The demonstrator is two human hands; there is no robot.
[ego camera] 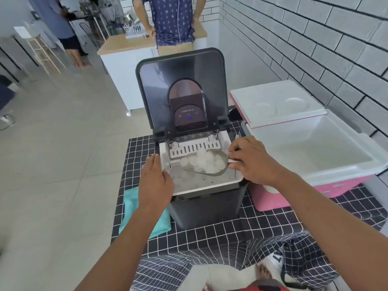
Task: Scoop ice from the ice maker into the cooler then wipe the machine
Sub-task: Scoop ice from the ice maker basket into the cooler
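Note:
A black ice maker (206, 206) stands on the table with its lid (180, 80) raised. Its white basket holds loose ice (184, 181). My right hand (252, 162) grips the handle of a metal scoop (218, 172) heaped with ice cubes, held just above the basket. My left hand (155, 181) rests flat on the machine's left rim. To the right sits a pink cooler (315, 181) with a white inside, open, its lid (277, 101) leaning back. A teal cloth (132, 206) lies left of the machine, partly under my left arm.
A black grid-patterned tablecloth (241, 227) covers the table. A white brick wall (315, 49) runs along the right. A person (172, 19) stands at a white counter (126, 66) behind the machine; another person (60, 24) and a stool (44, 53) are at the far left.

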